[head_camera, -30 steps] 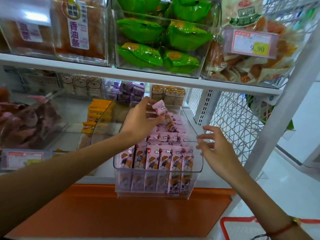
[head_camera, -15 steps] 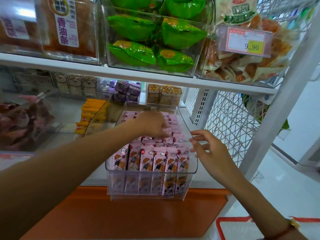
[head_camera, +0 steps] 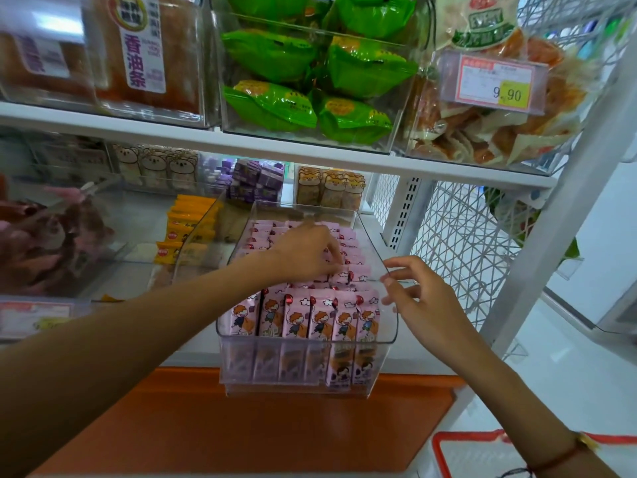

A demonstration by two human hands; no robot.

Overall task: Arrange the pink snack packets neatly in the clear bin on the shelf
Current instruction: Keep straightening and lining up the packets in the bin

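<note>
A clear bin juts out from the lower shelf, filled with rows of upright pink snack packets printed with a cartoon child. My left hand reaches into the middle of the bin, its fingers curled down onto a pink packet in a middle row. My right hand is at the bin's right wall, thumb and fingertips pinching the rim near the front corner.
Orange packets fill the neighbouring bin on the left. Green bags and a price tag sit on the shelf above. A white wire mesh panel stands to the right. A red basket lies below right.
My left hand lowered the raised pink packet into the rows and now works it in. My right hand moved in from the side and took the bin's right rim.
</note>
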